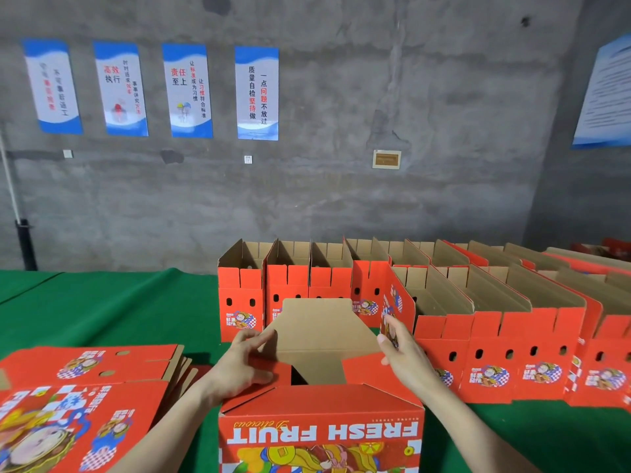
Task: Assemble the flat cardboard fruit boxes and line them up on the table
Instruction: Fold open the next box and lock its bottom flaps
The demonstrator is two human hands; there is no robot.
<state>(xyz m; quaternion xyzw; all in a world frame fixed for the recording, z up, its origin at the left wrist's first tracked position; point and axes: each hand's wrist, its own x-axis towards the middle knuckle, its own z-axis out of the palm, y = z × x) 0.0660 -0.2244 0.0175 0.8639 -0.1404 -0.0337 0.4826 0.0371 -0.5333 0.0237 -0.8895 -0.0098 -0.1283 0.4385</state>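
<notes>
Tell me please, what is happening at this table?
A person is folding a red fruit box that stands upside down in front of them. The left hand and right hand press the side flaps in, while a brown flap stands up behind. Flat boxes wait at the left. Finished boxes stand in two rows on the green table.

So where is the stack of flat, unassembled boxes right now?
In the head view the stack of flat boxes lies at lower left on the green table, beside the person's left hand and left of the box being folded.
</notes>
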